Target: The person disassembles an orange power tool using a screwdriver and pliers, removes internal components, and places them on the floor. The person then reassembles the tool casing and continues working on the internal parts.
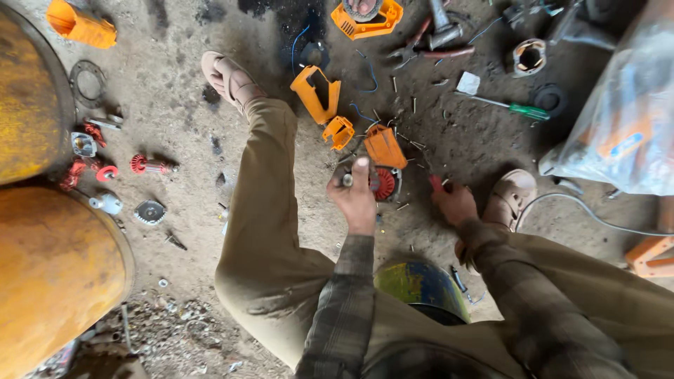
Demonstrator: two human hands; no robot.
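Observation:
I sit low over a dirt floor with my legs apart. My left hand (357,196) is closed around a round motor part with red windings (384,184), held just above the ground between my feet. An orange plastic casing piece (384,146) lies right behind it. My right hand (454,202) rests near the ground to the right, fingers pinched on a small red-tipped item (436,183) that is too small to identify. More orange housing pieces (317,92) lie beyond my left hand.
Screws and wires litter the floor. A green-handled screwdriver (511,107), pliers (414,50) and an orange housing (366,17) lie at the far side. A plastic bag (625,119) sits right, yellow drums (49,260) left, with red rotor parts (147,165) nearby.

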